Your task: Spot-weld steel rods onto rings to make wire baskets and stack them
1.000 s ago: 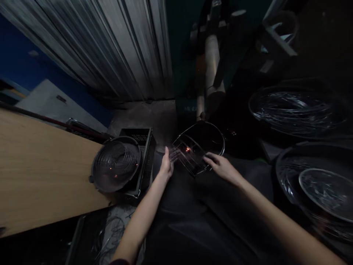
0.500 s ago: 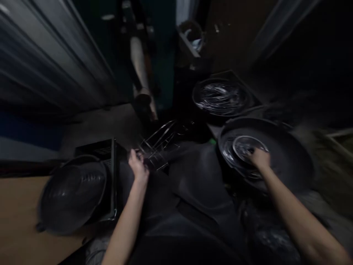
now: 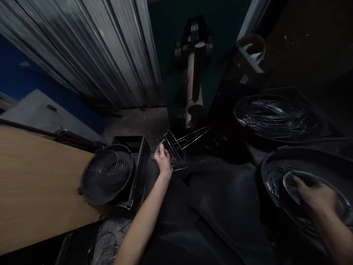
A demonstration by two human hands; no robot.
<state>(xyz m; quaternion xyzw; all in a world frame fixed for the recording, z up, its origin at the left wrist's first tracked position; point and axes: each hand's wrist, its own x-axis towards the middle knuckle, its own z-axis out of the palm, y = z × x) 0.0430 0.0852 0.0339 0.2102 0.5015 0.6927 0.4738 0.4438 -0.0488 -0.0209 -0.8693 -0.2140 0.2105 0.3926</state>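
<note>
My left hand (image 3: 163, 159) is closed round the near end of a wire frame (image 3: 176, 145), whose long thin wires point up and right toward a machine with a pale cylindrical arm (image 3: 194, 81). On the right, my right hand (image 3: 317, 195) reaches into a small round bowl (image 3: 288, 184) that sits inside a large dark basin (image 3: 273, 158). Its fingers are blurred and their tips are hidden, so what they hold cannot be made out. Loose bent wires (image 3: 271, 184) lie in the basin beside the bowl.
A dark round tray (image 3: 106, 191) with wire rings stands on a crate (image 3: 143, 158) at the left, beside a wooden board (image 3: 35, 184). Another basin of wires (image 3: 275, 116) is at the back right. Dark cloth (image 3: 226, 191) covers my lap.
The view has swung left, so everything sits further right in the picture. My left hand still has the wire frame, and my right hand is still at the small bowl.
</note>
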